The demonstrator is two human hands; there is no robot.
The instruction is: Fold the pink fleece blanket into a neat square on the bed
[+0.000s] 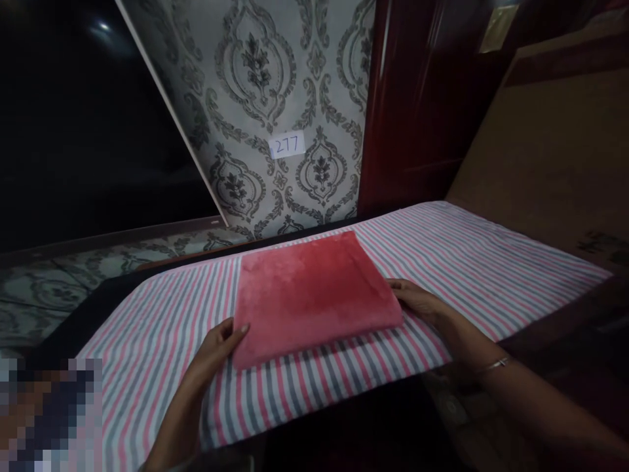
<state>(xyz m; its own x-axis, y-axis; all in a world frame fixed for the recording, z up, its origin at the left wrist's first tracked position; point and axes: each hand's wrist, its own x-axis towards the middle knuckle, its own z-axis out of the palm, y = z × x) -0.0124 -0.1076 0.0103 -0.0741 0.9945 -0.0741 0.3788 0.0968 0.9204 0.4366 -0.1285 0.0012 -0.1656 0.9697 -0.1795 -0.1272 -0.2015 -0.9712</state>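
A folded red plush cloth [314, 295], squared off and smooth on top, lies over a striped sheet with its front edge slightly raised. My left hand [219, 344] grips its near left corner, thumb on top and the other fingers partly hidden beneath. At the right edge, my right hand [415, 298] holds the side of the cloth; some of its fingertips are hidden behind the fabric. A thin bracelet [496, 364] circles my right wrist. The striped sheet [162, 321], in pink, grey and white, spreads under the cloth on both sides.
A large dark screen [98, 124] stands at the left. Patterned wallpaper [255, 72] with a "277" label [287, 144] is behind. A dark red glossy panel [413, 105] and a big cardboard box [555, 151] border the right. A pixelated patch covers the lower left corner.
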